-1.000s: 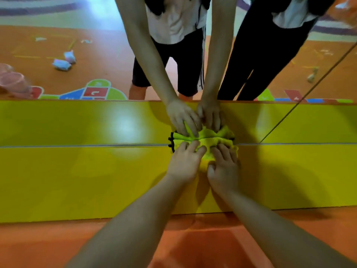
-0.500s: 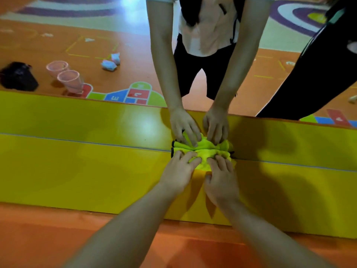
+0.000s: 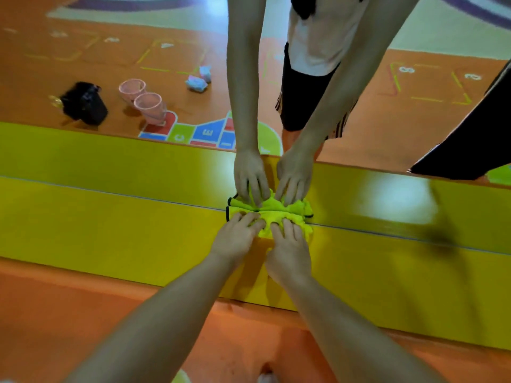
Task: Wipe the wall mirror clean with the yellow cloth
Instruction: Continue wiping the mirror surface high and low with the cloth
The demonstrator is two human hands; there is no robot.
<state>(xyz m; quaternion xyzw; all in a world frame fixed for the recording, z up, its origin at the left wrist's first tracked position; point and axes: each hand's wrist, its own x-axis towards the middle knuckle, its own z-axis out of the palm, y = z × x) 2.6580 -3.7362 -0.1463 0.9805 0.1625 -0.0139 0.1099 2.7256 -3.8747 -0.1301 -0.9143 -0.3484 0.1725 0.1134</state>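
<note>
The yellow cloth (image 3: 276,221), edged in black, lies bunched at the bottom edge of the wall mirror (image 3: 132,170), where the glass meets a yellow baseboard (image 3: 110,244). My left hand (image 3: 237,240) presses its left part with the fingers spread over the folds. My right hand (image 3: 289,248) presses its right part, close beside the left hand. Both hands gather the fabric against the glass. The mirror shows my two hands and the cloth again, just above the real ones.
The mirror reflects an orange floor with a hopscotch pattern (image 3: 204,132), a black bag (image 3: 84,103), two pink cups (image 3: 143,100), crumpled blue-white bits (image 3: 199,78) and a second person in dark clothes (image 3: 470,145). Real orange floor (image 3: 83,313) lies below the baseboard.
My view has swung left and tilted, bringing the cups and the black bag into the reflection. Both hands stay pressed on the cloth at the mirror's bottom edge.
</note>
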